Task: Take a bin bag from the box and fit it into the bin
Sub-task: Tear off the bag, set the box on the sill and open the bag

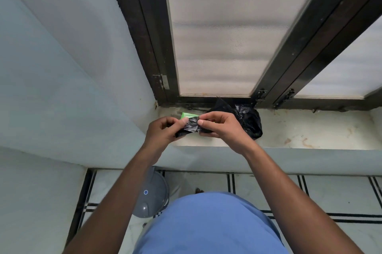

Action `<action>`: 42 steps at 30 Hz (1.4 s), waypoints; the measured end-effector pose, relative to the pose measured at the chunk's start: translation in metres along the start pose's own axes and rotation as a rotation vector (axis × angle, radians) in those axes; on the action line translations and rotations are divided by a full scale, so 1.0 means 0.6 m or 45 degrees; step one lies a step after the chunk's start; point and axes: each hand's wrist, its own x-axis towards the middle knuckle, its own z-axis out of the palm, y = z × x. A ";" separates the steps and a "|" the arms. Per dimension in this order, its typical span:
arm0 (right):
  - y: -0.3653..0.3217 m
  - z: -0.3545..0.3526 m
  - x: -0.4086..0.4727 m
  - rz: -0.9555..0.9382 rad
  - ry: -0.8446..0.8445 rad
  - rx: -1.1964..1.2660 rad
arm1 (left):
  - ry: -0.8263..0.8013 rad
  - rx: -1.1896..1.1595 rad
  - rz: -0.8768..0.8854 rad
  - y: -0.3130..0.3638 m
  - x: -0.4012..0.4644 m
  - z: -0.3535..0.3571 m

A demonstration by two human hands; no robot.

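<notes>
A folded black bin bag [190,127] is stretched between my two hands above the window sill. My left hand [163,131] pinches its left end and my right hand [222,128] pinches its right end. Just behind my fingers a green box [187,115] lies on the sill, mostly hidden by them. The grey bin [152,196] with a domed lid stands on the floor below, partly covered by my left forearm.
A crumpled black plastic bag [248,121] lies on the stained white sill [310,129] to the right of my hands. Dark-framed frosted windows [223,36] rise behind the sill. A pale wall [51,88] closes the left side. The tiled floor [320,196] has black stripes.
</notes>
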 end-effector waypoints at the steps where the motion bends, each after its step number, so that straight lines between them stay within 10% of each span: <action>1: -0.002 -0.002 0.003 0.009 0.017 0.010 | 0.033 0.057 0.039 -0.003 0.002 0.000; 7: 0.004 -0.011 0.033 0.102 0.114 -0.068 | 0.080 0.401 0.164 -0.018 0.010 -0.011; 17: 0.054 0.055 0.134 -0.317 -0.010 -2.124 | 0.415 1.309 0.593 0.020 -0.012 -0.010; 24: 0.043 0.045 0.124 -0.374 0.089 -1.537 | 0.598 1.074 0.789 0.073 -0.014 -0.018; 42: 0.069 0.039 0.104 -0.365 0.151 -0.997 | -0.102 1.521 0.487 0.170 0.044 0.035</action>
